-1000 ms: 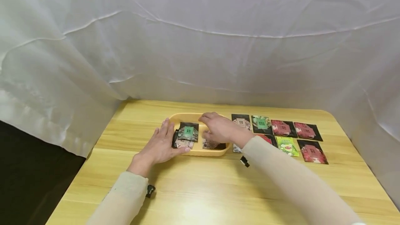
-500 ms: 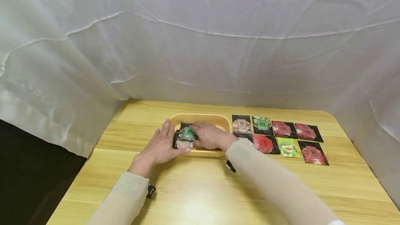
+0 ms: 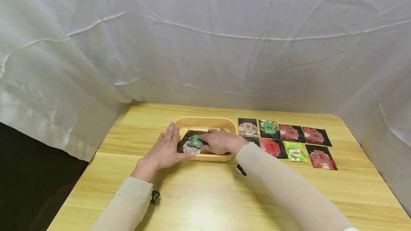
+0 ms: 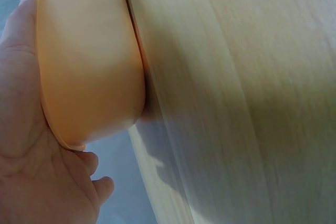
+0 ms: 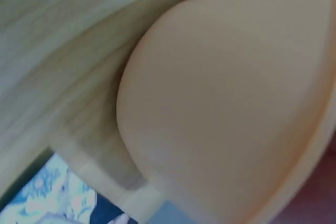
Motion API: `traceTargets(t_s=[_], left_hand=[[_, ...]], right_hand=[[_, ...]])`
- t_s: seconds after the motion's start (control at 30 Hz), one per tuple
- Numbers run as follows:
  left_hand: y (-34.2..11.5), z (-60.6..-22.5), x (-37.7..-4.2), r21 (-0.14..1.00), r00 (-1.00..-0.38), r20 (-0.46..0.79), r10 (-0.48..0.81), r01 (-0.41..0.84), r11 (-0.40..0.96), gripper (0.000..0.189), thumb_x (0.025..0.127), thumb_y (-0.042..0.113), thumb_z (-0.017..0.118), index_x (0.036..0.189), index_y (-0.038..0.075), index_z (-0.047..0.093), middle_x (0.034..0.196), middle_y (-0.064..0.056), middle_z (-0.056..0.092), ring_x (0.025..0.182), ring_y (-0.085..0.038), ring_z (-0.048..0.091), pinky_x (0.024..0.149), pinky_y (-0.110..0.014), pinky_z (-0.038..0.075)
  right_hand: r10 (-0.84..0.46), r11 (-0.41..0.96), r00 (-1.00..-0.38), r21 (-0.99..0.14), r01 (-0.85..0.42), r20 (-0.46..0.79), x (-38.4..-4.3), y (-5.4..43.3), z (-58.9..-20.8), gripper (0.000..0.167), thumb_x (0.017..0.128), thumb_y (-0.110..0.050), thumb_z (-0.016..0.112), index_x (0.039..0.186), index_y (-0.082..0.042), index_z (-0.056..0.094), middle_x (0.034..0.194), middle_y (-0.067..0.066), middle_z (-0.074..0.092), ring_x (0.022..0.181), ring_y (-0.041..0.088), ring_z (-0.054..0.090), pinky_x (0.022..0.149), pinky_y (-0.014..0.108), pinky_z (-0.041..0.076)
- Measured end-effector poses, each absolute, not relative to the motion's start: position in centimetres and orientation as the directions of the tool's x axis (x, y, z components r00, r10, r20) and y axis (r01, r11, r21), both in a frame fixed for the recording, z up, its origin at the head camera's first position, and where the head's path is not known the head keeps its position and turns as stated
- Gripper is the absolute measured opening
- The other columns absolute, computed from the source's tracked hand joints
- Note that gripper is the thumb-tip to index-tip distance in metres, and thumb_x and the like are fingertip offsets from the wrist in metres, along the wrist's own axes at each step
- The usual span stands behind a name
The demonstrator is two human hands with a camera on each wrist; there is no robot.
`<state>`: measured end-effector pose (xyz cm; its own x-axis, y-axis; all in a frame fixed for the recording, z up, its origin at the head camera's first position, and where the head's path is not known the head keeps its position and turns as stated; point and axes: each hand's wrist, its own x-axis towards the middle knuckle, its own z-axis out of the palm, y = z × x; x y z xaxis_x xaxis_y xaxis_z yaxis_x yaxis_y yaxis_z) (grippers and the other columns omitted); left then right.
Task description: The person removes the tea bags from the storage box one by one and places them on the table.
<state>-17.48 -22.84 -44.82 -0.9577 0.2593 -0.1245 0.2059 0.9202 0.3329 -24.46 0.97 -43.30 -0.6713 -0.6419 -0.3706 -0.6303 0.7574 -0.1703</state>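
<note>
A shallow yellow-orange basket (image 3: 205,118) stands near the table's back, with several black tea sachets inside. My left hand (image 3: 163,152) lies against its left end, fingers straight and thumb along the front rim. The left wrist view shows that palm (image 4: 31,124) beside the basket's outer wall (image 4: 94,61). Inside the basket, my right hand (image 3: 219,142) pinches the edge of a green-labelled tea sachet (image 3: 196,140) between index finger and thumb. Under it a pale-labelled sachet (image 3: 190,148) partly shows. The right wrist view holds mostly the basket wall (image 5: 220,98); the fingertips are hidden there.
Right of the basket, tea sachets lie flat in two rows: a pale-labelled one (image 3: 248,127), a green one (image 3: 269,127), red ones including one at the front right (image 3: 322,157), and a yellow-green one (image 3: 296,151). A white curtain (image 3: 224,63) hangs behind the wooden table (image 3: 199,191).
My right hand has moved left within the basket, from its right-hand sachets to the left pile. The green-labelled sachet has turned and shifted right and forward. The left hand has stayed in place.
</note>
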Motion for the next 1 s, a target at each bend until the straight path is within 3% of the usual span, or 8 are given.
traceTargets(t_s=[0.17, 0.37, 0.63, 1.0], left_hand=[[-22.8, -44.8, -17.4, 0.337, -0.958, -0.124, 0.258, 0.204, 0.919, 0.130, 0.086, 0.090, 0.052, 0.169, 0.001, 0.006, 0.176, -0.019, -0.014, 0.164, -0.039, 0.002, 0.133, -0.056, 0.010], [-22.8, -44.8, -17.4, 0.335, -0.959, -0.122, 0.256, 0.203, 0.920, 0.132, 0.085, 0.091, 0.052, 0.169, 0.001, 0.005, 0.176, -0.019, -0.014, 0.163, -0.041, 0.004, 0.133, -0.057, 0.010], [-22.9, -44.7, -17.4, 0.336, -0.957, -0.124, 0.263, 0.209, 0.918, 0.132, 0.084, 0.093, 0.049, 0.169, 0.001, 0.006, 0.176, -0.019, -0.013, 0.164, -0.038, 0.001, 0.133, -0.056, 0.010], [-22.8, -44.8, -17.5, 0.347, -0.958, -0.106, 0.266, 0.215, 0.913, 0.127, 0.088, 0.087, 0.054, 0.168, -0.001, 0.009, 0.176, -0.023, -0.009, 0.164, -0.039, 0.005, 0.133, -0.056, 0.010]], right_hand=[[-0.639, 0.767, -0.694, -0.218, -0.603, -0.331, -24.6, 1.7, -42.5, 0.064, 0.106, -0.049, 0.060, 0.160, -0.017, 0.047, 0.164, 0.006, 0.048, 0.157, 0.035, 0.035, 0.130, 0.053, 0.028], [-0.602, 0.797, -0.752, -0.251, -0.549, -0.269, -24.9, 1.8, -42.1, 0.087, 0.098, -0.052, 0.071, 0.165, -0.008, 0.035, 0.171, 0.014, 0.034, 0.158, 0.035, 0.032, 0.131, 0.051, 0.027], [-0.594, 0.801, -0.764, -0.263, -0.537, -0.250, -24.6, -0.3, -43.7, 0.102, 0.094, -0.059, 0.073, 0.167, -0.005, 0.026, 0.172, 0.019, 0.031, 0.158, 0.038, 0.031, 0.131, 0.051, 0.027], [-0.586, 0.800, -0.776, -0.316, -0.510, -0.233, -24.6, -1.8, -44.4, 0.100, 0.090, -0.042, 0.084, 0.165, -0.009, 0.027, 0.162, 0.023, 0.043, 0.151, 0.042, 0.040, 0.124, 0.060, 0.036]])
